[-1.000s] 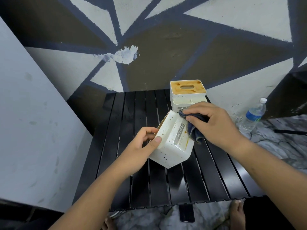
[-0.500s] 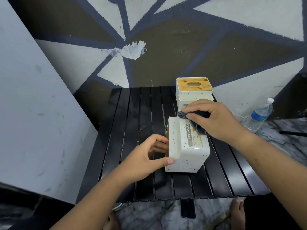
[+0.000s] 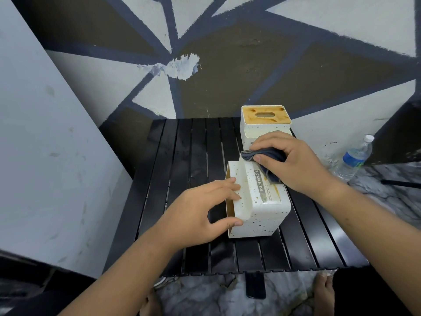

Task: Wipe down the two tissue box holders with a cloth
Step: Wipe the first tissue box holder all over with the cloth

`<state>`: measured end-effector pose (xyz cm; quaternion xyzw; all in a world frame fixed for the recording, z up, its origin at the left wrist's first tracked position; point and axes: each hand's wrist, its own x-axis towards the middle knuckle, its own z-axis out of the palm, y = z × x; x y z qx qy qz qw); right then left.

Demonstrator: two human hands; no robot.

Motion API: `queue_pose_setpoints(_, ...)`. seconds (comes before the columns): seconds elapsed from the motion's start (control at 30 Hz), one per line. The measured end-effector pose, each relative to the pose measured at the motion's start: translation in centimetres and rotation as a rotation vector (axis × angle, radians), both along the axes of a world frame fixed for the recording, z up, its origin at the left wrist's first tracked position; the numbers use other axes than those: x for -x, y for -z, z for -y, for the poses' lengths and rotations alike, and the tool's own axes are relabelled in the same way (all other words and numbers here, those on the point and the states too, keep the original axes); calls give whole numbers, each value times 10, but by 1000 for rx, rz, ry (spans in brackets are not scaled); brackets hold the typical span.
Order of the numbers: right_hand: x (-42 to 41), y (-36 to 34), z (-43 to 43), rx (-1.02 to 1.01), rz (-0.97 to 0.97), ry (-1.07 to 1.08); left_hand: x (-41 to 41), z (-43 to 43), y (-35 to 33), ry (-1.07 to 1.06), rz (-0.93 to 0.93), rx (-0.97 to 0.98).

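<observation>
On black table (image 3: 182, 156), left hand (image 3: 200, 213) grips stained speckled tissue holder (image 3: 257, 215); right hand (image 3: 296, 165) clutches cloth (image 3: 264, 155).

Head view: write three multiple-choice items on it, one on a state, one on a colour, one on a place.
1. The near tissue holder is: A lying on its side; B upright; C stacked on the other.
2. The cloth under the right hand is: A white; B yellow; C dark blue-grey.
3. The water bottle stands: A on the table; B on the floor; C on a shelf.
Answers: 1 A, its label faces up. 2 C, its folds look dark. 3 B, marbled floor lies beneath it.
</observation>
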<state>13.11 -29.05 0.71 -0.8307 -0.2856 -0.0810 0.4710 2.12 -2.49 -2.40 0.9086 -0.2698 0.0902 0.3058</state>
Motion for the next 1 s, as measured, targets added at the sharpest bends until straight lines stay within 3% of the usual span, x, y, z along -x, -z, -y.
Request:
queue_pose_setpoints(0.13, 0, -4, 3, 47, 22, 81, -1, 1, -1, 2, 15, -17)
queue_pose_setpoints(0.33, 27, -10, 20, 141, 1, -29, -3, 1, 0, 0, 6, -15)
queue_pose_setpoints(0.57, -2, -14, -4, 166, 39, 63, -4, 5, 1, -32, 8, -9)
queue_pose_setpoints(0.77, 53, -9, 20, 189, 91, -87, -3, 7, 3, -46, 35, -26)
queue_pose_setpoints(1.0, -6, -21, -9, 228, 47, 33, -1, 8, -1, -38, -11, -11)
